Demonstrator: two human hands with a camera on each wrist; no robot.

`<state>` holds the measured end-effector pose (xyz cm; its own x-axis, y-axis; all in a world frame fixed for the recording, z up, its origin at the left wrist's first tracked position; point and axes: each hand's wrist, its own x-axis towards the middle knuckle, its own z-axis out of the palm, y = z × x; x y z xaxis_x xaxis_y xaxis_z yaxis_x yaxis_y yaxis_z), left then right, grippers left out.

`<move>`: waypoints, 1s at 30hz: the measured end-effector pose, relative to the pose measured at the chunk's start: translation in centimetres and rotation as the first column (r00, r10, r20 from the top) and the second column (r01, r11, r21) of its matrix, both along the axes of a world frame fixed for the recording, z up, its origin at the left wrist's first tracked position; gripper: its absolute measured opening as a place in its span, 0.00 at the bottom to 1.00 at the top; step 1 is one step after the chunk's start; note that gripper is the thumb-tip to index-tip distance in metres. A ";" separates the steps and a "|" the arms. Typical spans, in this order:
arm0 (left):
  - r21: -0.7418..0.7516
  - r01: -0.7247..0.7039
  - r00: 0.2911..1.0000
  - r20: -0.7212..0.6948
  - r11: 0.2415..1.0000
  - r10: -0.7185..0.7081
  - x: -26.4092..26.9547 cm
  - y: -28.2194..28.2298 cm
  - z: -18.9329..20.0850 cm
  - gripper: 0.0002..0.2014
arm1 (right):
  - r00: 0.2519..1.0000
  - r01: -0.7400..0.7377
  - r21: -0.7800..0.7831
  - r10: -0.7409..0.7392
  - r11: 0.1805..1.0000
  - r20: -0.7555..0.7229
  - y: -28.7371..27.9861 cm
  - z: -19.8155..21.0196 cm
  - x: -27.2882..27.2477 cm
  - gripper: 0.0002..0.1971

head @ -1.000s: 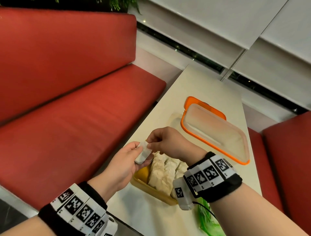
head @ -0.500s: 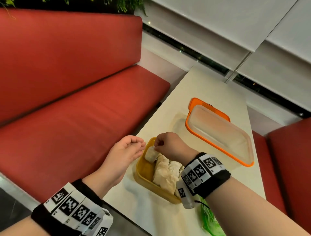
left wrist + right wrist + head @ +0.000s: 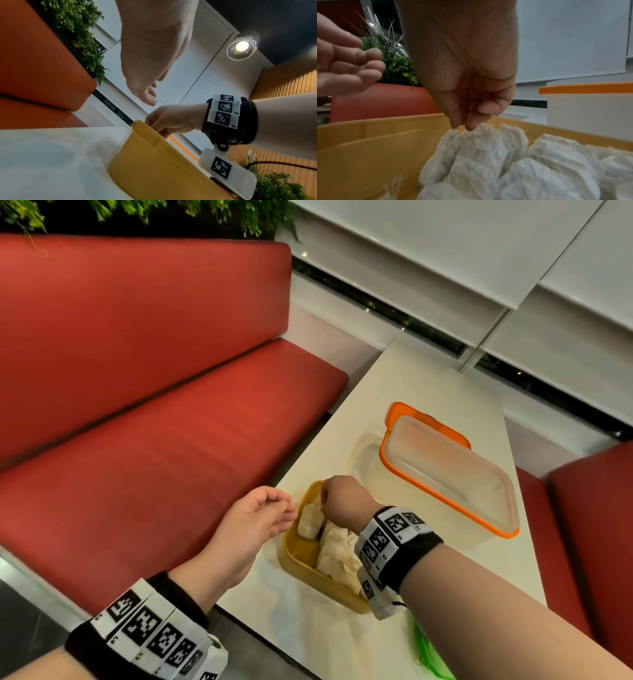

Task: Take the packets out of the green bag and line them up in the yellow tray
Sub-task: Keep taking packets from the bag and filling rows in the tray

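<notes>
Cream table [image 3: 404, 392] bears yellow tray [image 3: 291, 556], orange-rimmed container [image 3: 448, 474], green bag [image 3: 431, 659].

Packets [image 3: 481, 159] crinkled white paper (frayed tops); tray [image 3: 368, 152] smooth matt plastic.

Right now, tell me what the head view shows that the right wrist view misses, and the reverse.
Only the head view shows the green bag at the table's near edge, the red bench, and the whole orange-rimmed container.

Only the right wrist view shows the right hand's fingers pinching the frayed top edge of a white packet, with more packets beside it.

Both show the yellow tray, the right hand over it, and the left hand hovering, holding nothing.
</notes>
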<state>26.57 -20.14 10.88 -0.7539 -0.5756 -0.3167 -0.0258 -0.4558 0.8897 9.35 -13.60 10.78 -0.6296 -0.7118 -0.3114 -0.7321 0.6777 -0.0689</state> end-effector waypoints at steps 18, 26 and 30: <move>-0.055 0.151 0.988 -0.024 0.987 -0.152 -4.7 6.1 1.6 0.07 | 0.971 0.221 -0.477 -0.148 0.851 0.186 15.6 6.7 2.3 0.04; -0.217 0.397 0.917 0.054 0.892 -0.395 -7.7 13.6 1.5 0.06 | 0.843 0.537 -0.428 -0.488 0.727 0.228 29.4 2.4 1.5 0.06; -0.267 0.546 0.838 0.165 0.795 -0.520 -8.6 17.0 0.4 0.05 | 0.809 0.583 -0.396 -0.550 0.709 0.205 32.6 -0.1 1.8 0.04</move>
